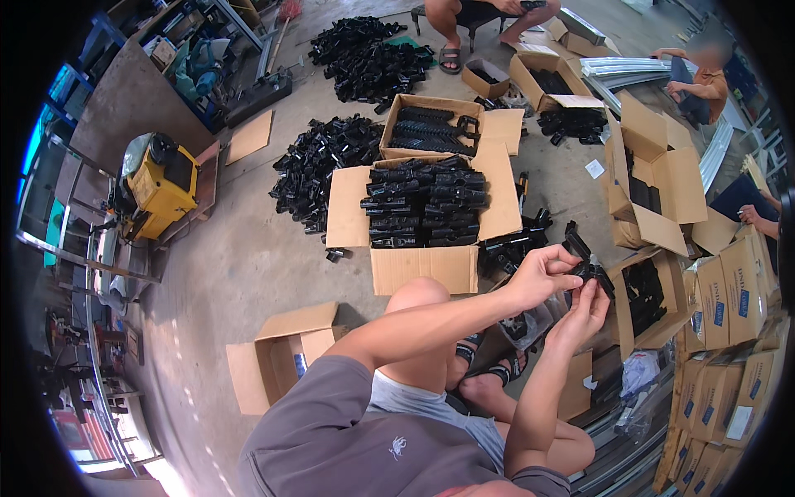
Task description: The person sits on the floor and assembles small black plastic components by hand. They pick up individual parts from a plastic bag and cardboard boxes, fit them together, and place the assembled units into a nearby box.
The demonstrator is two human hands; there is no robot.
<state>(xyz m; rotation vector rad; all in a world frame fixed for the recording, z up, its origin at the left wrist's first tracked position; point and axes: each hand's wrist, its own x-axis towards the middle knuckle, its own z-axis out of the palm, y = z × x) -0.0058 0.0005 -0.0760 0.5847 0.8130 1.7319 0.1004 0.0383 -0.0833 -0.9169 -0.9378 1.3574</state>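
Note:
Both my hands are raised to the right of the middle, closed around one black plastic part [590, 268] with arm-like pieces sticking out. My left hand [542, 275] pinches its near left side. From below, the fingers of my right hand [581, 316] grip it, and they partly hide its shape. Left of my hands stands an open cardboard box [424, 270] packed with rows of similar black parts [426, 203]. Beneath my forearms, a clear plastic bag [530, 325] lies near my feet. Just right of my hands is another open box [675, 286] with black pieces inside.
Heaps of black parts [327, 166] lie on the floor beyond the boxes. An open box [281, 364] stands at my left, near a yellow machine [166, 186]. Stacked cartons [720, 298] line the right. Other people sit at the far side [476, 12] and far right [704, 87].

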